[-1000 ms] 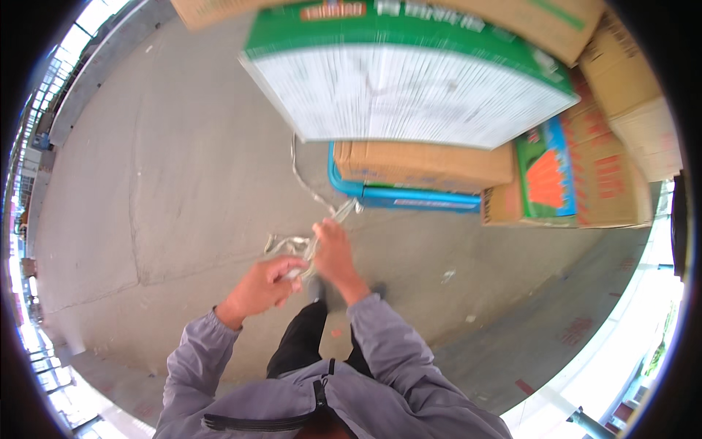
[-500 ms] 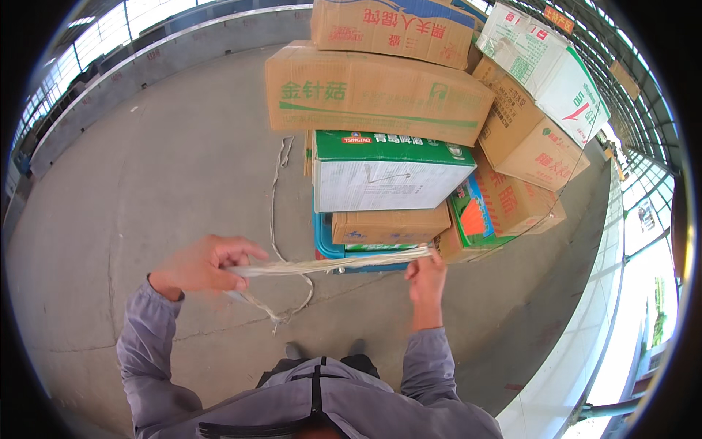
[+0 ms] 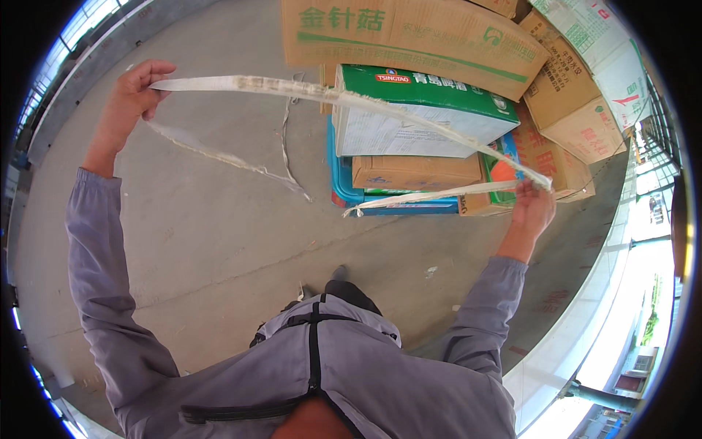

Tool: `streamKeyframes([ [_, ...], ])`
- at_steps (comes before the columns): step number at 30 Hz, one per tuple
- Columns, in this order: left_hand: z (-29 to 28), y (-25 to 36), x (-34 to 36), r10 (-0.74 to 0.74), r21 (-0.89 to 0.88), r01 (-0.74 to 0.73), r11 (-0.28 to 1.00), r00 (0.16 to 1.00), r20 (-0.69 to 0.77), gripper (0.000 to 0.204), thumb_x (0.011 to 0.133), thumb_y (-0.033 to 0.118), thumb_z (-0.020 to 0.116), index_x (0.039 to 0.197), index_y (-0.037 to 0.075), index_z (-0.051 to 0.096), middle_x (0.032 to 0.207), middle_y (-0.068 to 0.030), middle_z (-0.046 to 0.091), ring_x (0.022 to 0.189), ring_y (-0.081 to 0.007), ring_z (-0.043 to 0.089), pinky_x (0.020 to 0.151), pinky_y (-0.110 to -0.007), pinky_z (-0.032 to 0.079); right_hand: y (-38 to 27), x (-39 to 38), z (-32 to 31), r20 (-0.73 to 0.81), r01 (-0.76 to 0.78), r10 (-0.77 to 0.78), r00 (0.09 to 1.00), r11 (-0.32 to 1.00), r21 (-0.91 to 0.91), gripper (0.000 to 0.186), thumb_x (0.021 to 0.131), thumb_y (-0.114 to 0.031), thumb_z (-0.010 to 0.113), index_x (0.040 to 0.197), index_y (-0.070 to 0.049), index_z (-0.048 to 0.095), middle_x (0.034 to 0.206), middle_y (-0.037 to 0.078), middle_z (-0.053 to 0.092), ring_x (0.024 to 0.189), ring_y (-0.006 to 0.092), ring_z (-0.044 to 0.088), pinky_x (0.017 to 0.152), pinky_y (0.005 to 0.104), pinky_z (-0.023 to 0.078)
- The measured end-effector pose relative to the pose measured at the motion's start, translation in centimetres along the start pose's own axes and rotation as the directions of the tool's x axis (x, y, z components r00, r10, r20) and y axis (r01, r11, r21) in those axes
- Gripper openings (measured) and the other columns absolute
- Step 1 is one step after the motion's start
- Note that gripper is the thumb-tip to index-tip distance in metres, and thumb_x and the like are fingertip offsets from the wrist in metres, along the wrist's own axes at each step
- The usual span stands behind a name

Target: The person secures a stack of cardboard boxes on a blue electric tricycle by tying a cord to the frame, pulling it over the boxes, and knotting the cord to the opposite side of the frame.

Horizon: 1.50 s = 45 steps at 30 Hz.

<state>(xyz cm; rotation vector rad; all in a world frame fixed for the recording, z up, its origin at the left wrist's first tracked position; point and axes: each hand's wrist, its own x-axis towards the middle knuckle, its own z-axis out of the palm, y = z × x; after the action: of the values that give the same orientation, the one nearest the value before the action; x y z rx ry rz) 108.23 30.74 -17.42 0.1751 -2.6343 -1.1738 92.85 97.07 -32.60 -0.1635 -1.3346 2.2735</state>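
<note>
A frayed off-white fabric strap (image 3: 292, 88) is stretching between the widely separated hands, passing in front of the stacked cartons. The left hand (image 3: 135, 95) is pinching it on the left, with a thinner length hanging beneath toward the concrete floor (image 3: 219, 249). The right hand (image 3: 534, 208) is closing on a bend at the right, where another length is running leftward to the near edge of a blue platform (image 3: 338, 168). Beyond, a green-and-white carton (image 3: 417, 132) is resting on a low brown box (image 3: 417, 172).
</note>
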Motion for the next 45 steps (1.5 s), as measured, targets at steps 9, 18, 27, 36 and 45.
streamKeyframes([
  [9, -5.5, -1.0, 9.5, 0.109, -0.222, -0.165, 0.961, 0.964, -0.244, 0.024, 0.1, 0.017, 0.058, 0.12, 0.005, 0.064, 0.092, 0.0015, 0.063, 0.062, -0.0036, 0.046, 0.056, -0.02, 0.035, -4.6, 3.6, 11.1, 0.114, 0.102, -0.112, 0.987, 0.991, 0.09, 0.015, 0.096, -0.004, 0.054, 0.11, -0.001, 0.057, 0.098, 0.01, 0.065, 0.079, 0.0214, 0.064, 0.071, 0.0362, 0.053],
  [18, -8.2, 0.9, 21.7, 0.265, -0.223, -0.367, 0.903, 0.886, -0.381, 0.028, 0.102, 0.029, 0.056, 0.114, 0.004, 0.064, 0.083, 0.0024, 0.057, 0.057, -0.0038, 0.042, 0.051, -0.02, 0.033, -4.8, 2.4, 21.7, 0.105, 0.357, -0.345, 0.933, 0.922, -0.146, 0.017, 0.1, -0.008, 0.054, 0.115, 0.0, 0.056, 0.099, 0.008, 0.065, 0.084, 0.0169, 0.067, 0.071, 0.0277, 0.055],
  [27, -13.0, 0.2, 34.0, 0.411, -0.28, -0.482, 0.83, 0.868, -0.277, 0.006, 0.093, 0.009, 0.062, 0.094, 0.004, 0.065, 0.067, -0.0004, 0.059, 0.049, -0.0064, 0.049, 0.043, -0.023, 0.036, -4.8, 1.9, 30.1, -0.041, 0.438, -0.492, 0.87, 0.808, -0.395, 0.017, 0.097, -0.006, 0.056, 0.113, 0.001, 0.06, 0.098, 0.006, 0.065, 0.083, 0.0137, 0.065, 0.07, 0.0239, 0.054],
  [36, -15.8, -1.4, 48.9, 0.483, -0.435, -0.571, 0.697, 0.821, -0.303, 0.005, 0.091, 0.006, 0.062, 0.095, 0.004, 0.065, 0.068, -0.0013, 0.059, 0.053, -0.0091, 0.053, 0.045, -0.026, 0.041, -8.6, 6.2, 32.7, -0.077, 0.483, -0.631, 0.772, 0.661, -0.574, 0.032, 0.098, -0.012, 0.058, 0.125, 0.005, 0.057, 0.114, 0.011, 0.067, 0.097, 0.0191, 0.066, 0.078, 0.0262, 0.052],
  [45, -13.2, -3.9, 62.1, 0.496, -0.711, -0.354, 0.607, 0.868, -0.008, 0.018, 0.086, 0.001, 0.066, 0.103, 0.0, 0.06, 0.075, -0.0053, 0.063, 0.053, -0.0112, 0.057, 0.045, -0.024, 0.045, -8.9, 11.5, 35.8, -0.081, 0.428, -0.598, 0.797, 0.655, -0.623, 0.02, 0.098, -0.015, 0.061, 0.116, -0.007, 0.064, 0.111, 0.004, 0.069, 0.092, 0.0145, 0.064, 0.076, 0.0247, 0.049],
])
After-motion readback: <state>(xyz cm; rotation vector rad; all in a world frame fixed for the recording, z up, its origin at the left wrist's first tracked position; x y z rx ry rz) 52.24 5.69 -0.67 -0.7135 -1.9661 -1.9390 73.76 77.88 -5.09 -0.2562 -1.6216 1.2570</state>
